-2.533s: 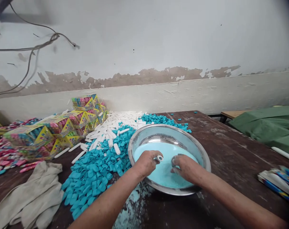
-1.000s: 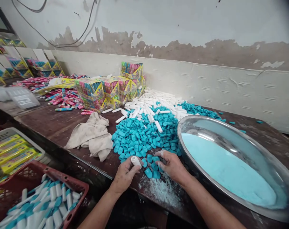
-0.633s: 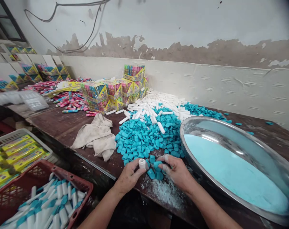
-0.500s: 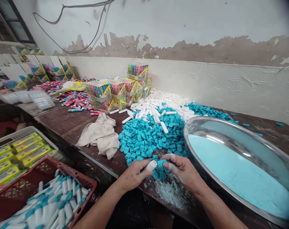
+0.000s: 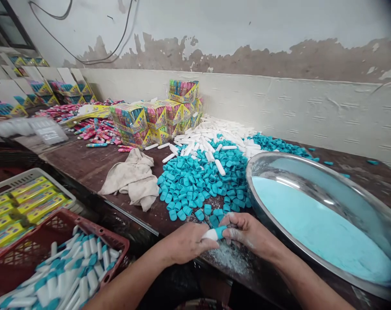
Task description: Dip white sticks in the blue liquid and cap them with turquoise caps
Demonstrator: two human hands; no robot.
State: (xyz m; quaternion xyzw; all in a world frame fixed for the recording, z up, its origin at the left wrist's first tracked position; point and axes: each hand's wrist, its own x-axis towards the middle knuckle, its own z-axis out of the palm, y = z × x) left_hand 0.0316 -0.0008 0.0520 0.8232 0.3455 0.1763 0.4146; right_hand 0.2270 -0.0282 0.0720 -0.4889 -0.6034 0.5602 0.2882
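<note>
My left hand [image 5: 186,243] is closed round a small white plastic tube [image 5: 209,235], only its end showing. In my right hand [image 5: 248,234], thumb and fingers pinch a turquoise cap [image 5: 220,232] that sits over the tube's end. Powder whitens the right fingertips. Just beyond the hands spreads a heap of turquoise caps [image 5: 195,183], with loose white tubes [image 5: 219,167] lying on and behind it. To the right, a big steel basin [image 5: 353,188] holds pale blue powder [image 5: 314,228]. Spilled powder [image 5: 232,260] dusts the table edge beneath my hands.
At lower left, a red crate [image 5: 66,215] holds capped tubes [image 5: 63,275]; behind it is a pale crate [image 5: 27,173] of yellow boxes [image 5: 37,202]. A crumpled cloth [image 5: 130,176] lies on the table, before stacked clear packs [image 5: 156,118] of coloured pens.
My hands have come together: the cap, held apart from the tube's open end before, is now over it. The view has shifted slightly.
</note>
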